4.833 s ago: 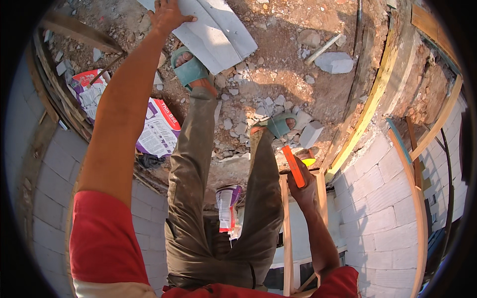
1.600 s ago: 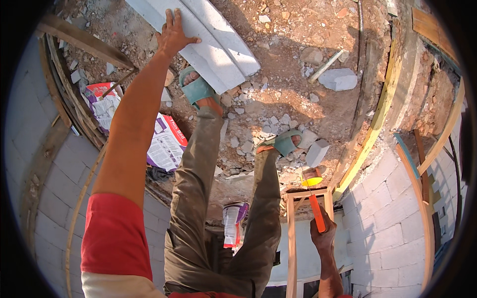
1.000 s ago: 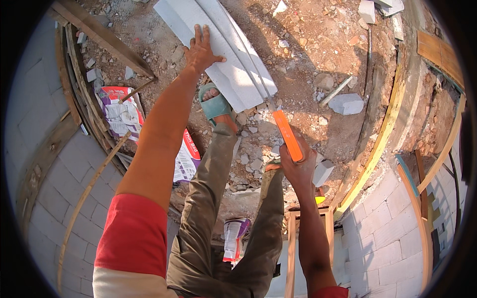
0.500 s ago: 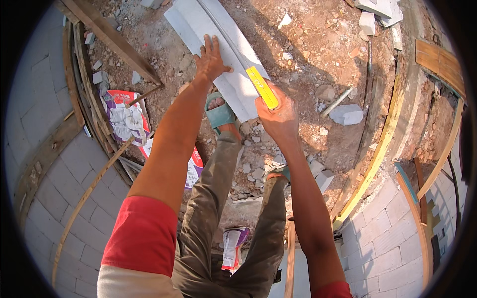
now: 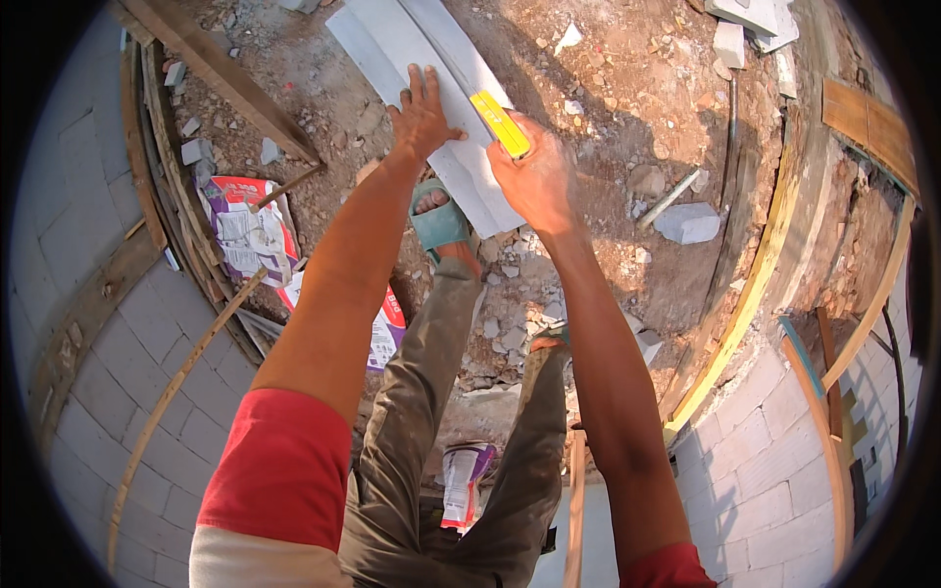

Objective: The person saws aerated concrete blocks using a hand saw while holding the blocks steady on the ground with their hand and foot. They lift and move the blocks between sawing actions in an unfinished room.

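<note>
A long pale grey block (image 5: 480,186) lies on the ground at the top middle, slanting from far left to near right. My left hand (image 5: 423,116) presses flat on it with fingers spread, left of a hand saw. That saw has a yellow handle (image 5: 500,124), and my right hand (image 5: 537,176) is closed around it. Its thin metal blade is seen edge-on and runs lengthwise along the block; how deep it sits I cannot tell. My left foot, in a green sandal (image 5: 439,223), is beside or against the block's near left edge.
Rubble and broken block pieces (image 5: 688,223) are scattered over the soil. Printed bags (image 5: 250,230) lie at the left beside wooden planks (image 5: 221,78). Block walls rise at left (image 5: 88,392) and right (image 5: 755,461), with a yellowish timber (image 5: 750,304) along the right.
My right hand and the saw have slid away from me and slightly left along the block. My left hand stays on the block in nearly the same place.
</note>
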The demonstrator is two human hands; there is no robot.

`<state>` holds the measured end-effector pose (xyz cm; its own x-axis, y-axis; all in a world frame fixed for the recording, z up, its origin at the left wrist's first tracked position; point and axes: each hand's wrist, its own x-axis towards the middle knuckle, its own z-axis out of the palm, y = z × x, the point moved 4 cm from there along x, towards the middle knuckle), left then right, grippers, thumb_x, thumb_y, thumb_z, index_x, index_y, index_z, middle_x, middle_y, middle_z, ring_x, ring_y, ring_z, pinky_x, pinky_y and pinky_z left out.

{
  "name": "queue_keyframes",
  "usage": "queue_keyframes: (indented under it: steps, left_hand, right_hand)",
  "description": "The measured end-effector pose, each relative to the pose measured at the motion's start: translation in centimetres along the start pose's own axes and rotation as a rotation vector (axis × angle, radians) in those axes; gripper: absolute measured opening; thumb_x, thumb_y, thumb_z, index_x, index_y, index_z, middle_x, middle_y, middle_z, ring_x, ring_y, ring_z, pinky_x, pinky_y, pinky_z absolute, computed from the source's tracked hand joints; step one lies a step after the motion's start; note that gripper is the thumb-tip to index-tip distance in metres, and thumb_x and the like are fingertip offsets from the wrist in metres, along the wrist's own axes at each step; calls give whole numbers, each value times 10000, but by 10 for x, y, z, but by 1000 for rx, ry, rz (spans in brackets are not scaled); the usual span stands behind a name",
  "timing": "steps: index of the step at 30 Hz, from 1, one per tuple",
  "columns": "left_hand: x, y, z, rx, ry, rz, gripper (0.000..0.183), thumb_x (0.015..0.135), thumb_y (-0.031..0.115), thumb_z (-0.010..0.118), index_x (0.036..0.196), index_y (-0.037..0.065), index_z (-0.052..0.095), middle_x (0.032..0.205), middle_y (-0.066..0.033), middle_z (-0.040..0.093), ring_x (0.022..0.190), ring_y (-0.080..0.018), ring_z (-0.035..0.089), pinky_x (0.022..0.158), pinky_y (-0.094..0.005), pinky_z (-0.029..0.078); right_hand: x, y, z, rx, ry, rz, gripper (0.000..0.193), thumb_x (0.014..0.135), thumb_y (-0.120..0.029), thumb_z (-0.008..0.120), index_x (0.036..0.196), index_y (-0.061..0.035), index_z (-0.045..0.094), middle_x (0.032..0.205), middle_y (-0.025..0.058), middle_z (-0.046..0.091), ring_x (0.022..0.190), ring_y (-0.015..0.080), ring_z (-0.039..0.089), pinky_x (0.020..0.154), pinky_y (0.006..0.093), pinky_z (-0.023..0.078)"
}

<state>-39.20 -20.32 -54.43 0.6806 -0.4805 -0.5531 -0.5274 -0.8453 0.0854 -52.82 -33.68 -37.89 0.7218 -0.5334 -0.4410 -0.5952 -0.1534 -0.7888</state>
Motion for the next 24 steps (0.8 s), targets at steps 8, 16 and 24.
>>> queue_keyframes:
  steps: [8, 16, 24]
  left_hand:
    - [1, 2, 6, 8, 15, 11, 1373, 560, 563, 896, 1590, 145, 90, 1655, -134, 62, 1423, -379, 335, 1099, -625, 332]
    - [2, 1, 7, -24, 30, 35, 1315, 583, 512, 905, 1580, 136, 135, 1641, -186, 59, 1398, -438, 352, 1076, -632, 356]
    - [15, 11, 25, -565, 295, -320, 1245, 643, 384, 889, 1540, 25, 105, 1511, -338, 165, 1320, -526, 356, 1015, -582, 448]
  right_hand:
    - [-75, 47, -30, 15, -18, 112, 384, 844, -121, 630, 1215, -22, 633, 826, 207, 674, 734, 319, 663, 685, 394, 528]
    - [-370, 70, -186, -299, -220, 535, 434, 814, -4, 593, 1247, -5, 625, 897, 181, 695, 665, 299, 680, 618, 338, 529]
    - [-371, -4, -222, -352, 30, 464, 350, 808, 0, 580, 1149, 28, 651, 872, 165, 682, 675, 238, 657, 631, 331, 518]
